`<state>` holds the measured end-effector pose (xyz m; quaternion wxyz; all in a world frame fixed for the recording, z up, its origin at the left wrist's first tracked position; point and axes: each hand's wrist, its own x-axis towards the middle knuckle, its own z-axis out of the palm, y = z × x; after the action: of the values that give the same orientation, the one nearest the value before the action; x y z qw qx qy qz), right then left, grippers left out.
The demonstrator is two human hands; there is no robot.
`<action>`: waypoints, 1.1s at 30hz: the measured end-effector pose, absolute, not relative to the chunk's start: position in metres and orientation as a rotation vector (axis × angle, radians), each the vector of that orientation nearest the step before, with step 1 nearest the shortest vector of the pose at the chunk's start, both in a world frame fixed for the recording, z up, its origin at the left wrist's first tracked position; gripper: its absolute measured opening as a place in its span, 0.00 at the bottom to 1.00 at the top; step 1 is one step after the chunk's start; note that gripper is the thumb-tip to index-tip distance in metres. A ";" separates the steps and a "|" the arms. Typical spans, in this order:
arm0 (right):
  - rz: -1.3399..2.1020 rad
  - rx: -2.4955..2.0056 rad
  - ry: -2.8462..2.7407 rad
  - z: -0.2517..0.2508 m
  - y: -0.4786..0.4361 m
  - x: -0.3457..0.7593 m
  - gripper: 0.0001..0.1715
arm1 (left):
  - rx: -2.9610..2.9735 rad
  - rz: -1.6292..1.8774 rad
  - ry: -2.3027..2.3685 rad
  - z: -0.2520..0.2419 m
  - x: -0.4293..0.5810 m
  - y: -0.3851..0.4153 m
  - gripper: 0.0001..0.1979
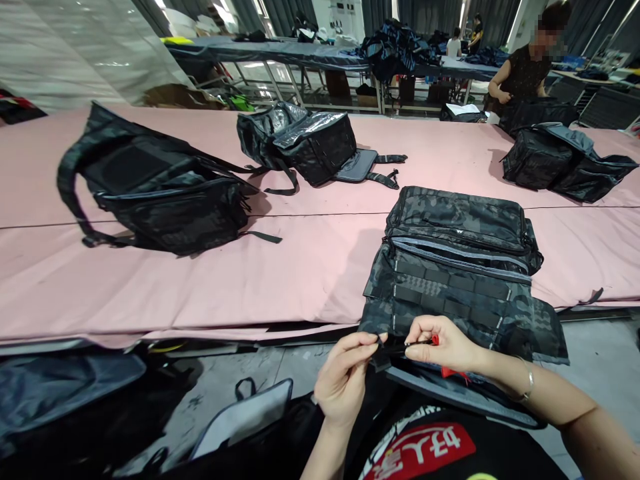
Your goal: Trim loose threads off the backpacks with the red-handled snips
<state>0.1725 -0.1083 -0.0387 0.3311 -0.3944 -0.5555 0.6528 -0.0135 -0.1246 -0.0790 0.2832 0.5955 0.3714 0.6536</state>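
A dark camouflage backpack [450, 293] lies opened out at the table's near edge, its front flap hanging toward me. My left hand [343, 380] is closed in a pinch on a black strap [381, 360] at the near edge of the bag. Just right of it, my right hand [443, 343] is closed around a small red-handled tool [435, 340]; its dark thin tip points at the strap. The kind of tool is mostly hidden by the fingers. Below the hands, a grey-edged panel [450, 393] of the bag rests against my lap.
More camouflage bags lie on the pink-covered table [280, 287]: one backpack [170, 187] at left, an opened bag [310, 140] behind, another bag [560, 163] at right. A person [533, 67] stands across the table. Dark bags [75, 413] sit low at my left.
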 end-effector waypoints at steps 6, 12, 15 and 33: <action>1.645 -1.018 -1.491 -0.039 -0.108 0.173 0.22 | 1.600 1.747 0.982 -0.079 -0.013 -0.124 0.11; 1.649 -1.018 -1.510 -0.039 -0.107 0.175 0.21 | 1.645 1.742 1.070 -0.078 -0.015 -0.124 0.09; 1.647 -1.014 -1.543 -0.039 -0.107 0.176 0.21 | 1.691 1.714 1.083 -0.079 -0.017 -0.123 0.08; 1.448 -1.088 -1.232 -0.032 -0.098 0.206 0.21 | 1.758 1.696 1.369 0.013 -0.031 -0.054 0.16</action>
<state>0.2063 -0.0977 -0.0318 0.4578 -0.4416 -0.5001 0.5876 -0.0308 -0.0537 0.0130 0.1700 0.6187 0.4818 0.5969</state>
